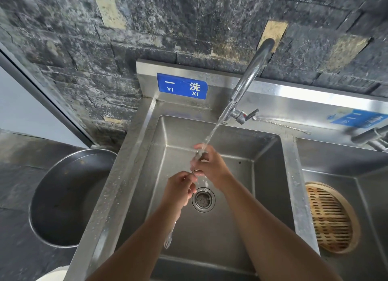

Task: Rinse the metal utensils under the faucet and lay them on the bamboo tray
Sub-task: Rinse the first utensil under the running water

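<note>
Head view: left hand and right hand at centre frame over sink basin, in water stream from faucet. Left hand curled round fork, tines pointing toward lower centre. Right hand just above, fingers curled round metal utensil in stream; kind too blurred to tell. Bamboo tray in neighbouring basin at right edge, well apart. Large metal pot at left.

Blue sign at 12 o'clock, fixed to the steel backsplash at 9 o'clock of the faucet: white characters "一 洗" above "YI XI". Second blue label at 3 o'clock, same backsplash: blurred, illegible.
</note>
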Motion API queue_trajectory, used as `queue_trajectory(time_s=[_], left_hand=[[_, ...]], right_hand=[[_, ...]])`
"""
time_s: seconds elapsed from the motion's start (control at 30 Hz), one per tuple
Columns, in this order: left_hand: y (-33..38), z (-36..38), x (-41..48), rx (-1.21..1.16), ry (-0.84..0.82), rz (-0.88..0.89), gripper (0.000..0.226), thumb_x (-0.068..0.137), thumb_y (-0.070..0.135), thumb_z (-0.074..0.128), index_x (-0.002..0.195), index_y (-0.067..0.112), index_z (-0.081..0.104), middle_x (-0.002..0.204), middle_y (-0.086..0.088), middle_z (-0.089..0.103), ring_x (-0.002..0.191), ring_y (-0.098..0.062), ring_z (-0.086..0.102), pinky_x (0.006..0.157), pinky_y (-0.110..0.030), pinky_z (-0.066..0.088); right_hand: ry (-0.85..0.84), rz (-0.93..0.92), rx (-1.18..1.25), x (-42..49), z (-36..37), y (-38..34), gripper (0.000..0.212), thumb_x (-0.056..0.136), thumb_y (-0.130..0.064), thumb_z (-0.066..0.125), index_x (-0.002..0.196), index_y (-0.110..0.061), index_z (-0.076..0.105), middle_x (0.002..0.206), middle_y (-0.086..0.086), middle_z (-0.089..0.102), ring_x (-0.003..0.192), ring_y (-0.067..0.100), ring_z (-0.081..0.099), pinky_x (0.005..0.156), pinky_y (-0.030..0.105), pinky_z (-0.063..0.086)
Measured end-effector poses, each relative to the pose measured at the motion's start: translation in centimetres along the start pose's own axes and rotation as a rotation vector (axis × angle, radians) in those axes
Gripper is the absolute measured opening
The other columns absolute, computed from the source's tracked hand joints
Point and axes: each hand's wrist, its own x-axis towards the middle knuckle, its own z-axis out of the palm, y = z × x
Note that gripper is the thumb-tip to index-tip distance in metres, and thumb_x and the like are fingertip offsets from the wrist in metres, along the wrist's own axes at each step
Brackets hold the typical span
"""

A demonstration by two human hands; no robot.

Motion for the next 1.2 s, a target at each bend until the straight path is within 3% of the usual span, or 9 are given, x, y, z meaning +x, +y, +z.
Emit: queue_trajectory(time_s=[0.13,0.33,0.43,0.57,0.73,0.87,0.93,1.0,1.2], left_hand=[[0.9,0.0,0.6,0.031,0.002,0.06,0.018,0.095,0.007,0.058,0.079,0.007,0.066,0.063,-0.009,0.061,0.034,-0.009,0.035,0.035,-0.017,0.023],[4.1,1.3,1.3,0.064,-0.043,0.165,0.022,0.099,0.019,0.054,0.091,0.001,0.064,0.06,-0.001,0.06,0.037,-0.008,0.038,0.036,-0.02,0.026],[5.7,2.4,1.8,0.141,-0.031,0.198,0.024,0.098,0.014,0.05,0.082,0.006,0.065,0.054,0.005,0.049,0.038,-0.004,0.036,0.037,-0.018,0.027],[6.9,3.2,2.2,0.252,-0.058,0.306,0.033,0.1,0.016,0.042,0.07,0.02,0.057,0.052,0.011,0.045,0.044,-0.003,0.036,0.04,-0.014,0.028],[7.4,3.2,2.4,0.234,-0.147,0.339,0.041,0.098,0.016,0.038,0.06,0.027,0.049,0.045,0.015,0.04,0.045,-0.004,0.033,0.042,-0.018,0.027],[7.5,3.0,2.3,0.233,-0.192,0.355,0.04,0.08,0.004,0.035,0.053,0.03,0.049,0.05,0.013,0.042,0.05,-0.008,0.034,0.044,-0.018,0.028],[7.3,2.6,2.2,0.207,-0.232,0.385,0.046,0.087,-0.003,0.037,0.055,0.029,0.046,0.052,0.013,0.041,0.05,-0.007,0.033,0.045,-0.017,0.027],[7.2,2.3,2.0,0.194,-0.287,0.416,0.042,0.102,0.009,0.039,0.064,0.025,0.045,0.05,0.013,0.04,0.045,-0.003,0.031,0.042,-0.013,0.027],[8.0,1.3,1.3,0.248,-0.315,0.44,0.034,0.106,0.021,0.038,0.074,0.011,0.046,0.052,0.012,0.041,0.043,0.0,0.032,0.042,-0.011,0.029]], right_hand=[[0.025,-0.064,-0.01,0.6,-0.7,-0.7,0.017,0.091,0.014,0.053,0.096,0.0,0.062,0.074,0.014,0.07,0.061,0.024,0.068,0.057,0.032,0.059],[0.164,-0.12,-0.066,1.7,-1.5,-1.9,0.029,0.096,0.003,0.051,0.082,-0.015,0.07,0.074,0.005,0.077,0.072,0.026,0.075,0.072,0.037,0.063],[0.219,-0.154,-0.05,2.0,-2.2,-3.0,0.031,0.094,0.003,0.05,0.076,-0.014,0.068,0.067,0.002,0.075,0.062,0.022,0.071,0.063,0.031,0.06],[0.226,-0.211,-0.078,2.4,-3.7,-5.6,0.03,0.097,0.002,0.05,0.079,-0.014,0.067,0.062,0.0,0.071,0.052,0.009,0.067,0.052,0.016,0.05],[0.278,-0.303,-0.111,2.9,-5.4,-8.2,0.022,0.094,0.009,0.05,0.085,0.003,0.069,0.068,0.013,0.07,0.051,0.01,0.065,0.054,0.018,0.052],[0.346,-0.328,-0.096,2.8,-6.3,-9.3,0.028,0.095,0.006,0.048,0.083,-0.004,0.07,0.074,0.019,0.071,0.057,0.017,0.067,0.058,0.022,0.055],[0.372,-0.34,-0.082,2.8,-6.8,-9.9,0.022,0.096,0.004,0.049,0.087,0.003,0.07,0.073,0.017,0.072,0.06,0.019,0.069,0.06,0.025,0.057],[0.379,-0.367,-0.079,2.8,-7.3,-10.5,0.019,0.095,0.003,0.051,0.089,0.006,0.069,0.072,0.013,0.073,0.06,0.018,0.07,0.06,0.025,0.058],[0.447,-0.43,-0.105,2.5,-7.7,-12.3,0.028,0.094,0.004,0.052,0.082,-0.009,0.073,0.073,0.015,0.074,0.06,0.025,0.067,0.058,0.034,0.059]])
